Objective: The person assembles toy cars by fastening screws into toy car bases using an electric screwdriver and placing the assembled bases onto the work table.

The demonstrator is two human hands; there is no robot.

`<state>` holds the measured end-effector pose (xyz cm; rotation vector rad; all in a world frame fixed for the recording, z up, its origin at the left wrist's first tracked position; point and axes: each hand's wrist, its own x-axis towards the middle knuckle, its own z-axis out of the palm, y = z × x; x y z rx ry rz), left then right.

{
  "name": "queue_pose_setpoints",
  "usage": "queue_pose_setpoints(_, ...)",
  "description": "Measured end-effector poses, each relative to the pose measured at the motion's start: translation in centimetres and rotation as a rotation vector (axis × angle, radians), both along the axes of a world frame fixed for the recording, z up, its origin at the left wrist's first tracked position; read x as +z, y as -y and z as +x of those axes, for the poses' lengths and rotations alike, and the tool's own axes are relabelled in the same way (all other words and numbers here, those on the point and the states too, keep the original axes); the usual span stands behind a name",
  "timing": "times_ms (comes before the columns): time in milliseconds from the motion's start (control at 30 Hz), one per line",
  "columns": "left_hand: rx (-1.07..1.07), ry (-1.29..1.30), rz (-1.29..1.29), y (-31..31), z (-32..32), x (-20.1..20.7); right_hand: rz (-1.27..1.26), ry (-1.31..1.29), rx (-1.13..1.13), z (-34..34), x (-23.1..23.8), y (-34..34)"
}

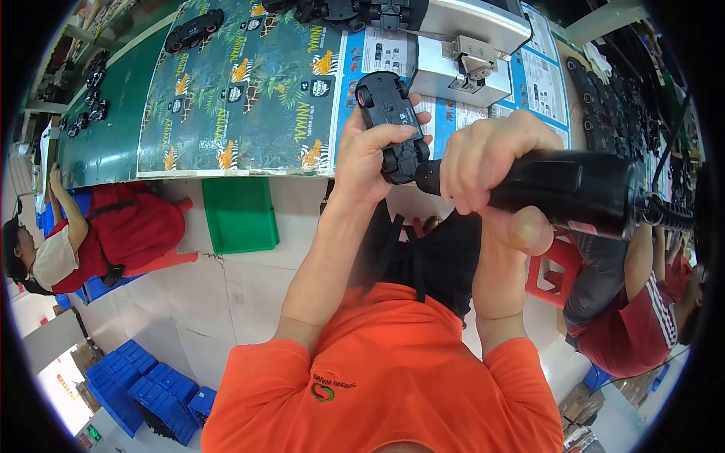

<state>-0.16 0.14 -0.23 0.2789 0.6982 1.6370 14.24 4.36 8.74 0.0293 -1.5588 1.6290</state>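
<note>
My left hand (368,147) is closed around a black toy car chassis (391,106), its underside turned up and my thumb pressed across it. Wheels show at the chassis's corners. In my right hand (495,166) is a black electric screwdriver (574,189), lying nearly level with its cable trailing off to the right. The front end of the screwdriver meets the near end of the chassis beside my left fingers. Its very tip is hidden there, so I cannot tell whether it sits on a screw.
Beyond my hands stands a metal fixture (461,79) on the sheet-covered bench (249,98). Several black cars (195,30) lie along the bench. A green bin (240,215) and blue crates (155,389) are on the floor. People sit to both sides.
</note>
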Motion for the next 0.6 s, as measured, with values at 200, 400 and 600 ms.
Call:
queue_pose_setpoints(200, 0.0, 0.026, -0.005, -0.2, 0.0, 0.2, -0.103, -0.036, -0.068, -0.7, 0.2, 0.4)
queue_pose_setpoints(400, 0.0, 0.039, 0.004, -0.3, 0.0, -0.2, -0.061, -0.015, -0.102, -0.6, 0.1, 0.5)
queue_pose_setpoints(600, -0.018, 0.039, 0.022, 0.0, -0.1, 0.0, -0.118, -0.101, -0.074, -0.3, 0.1, 1.1)
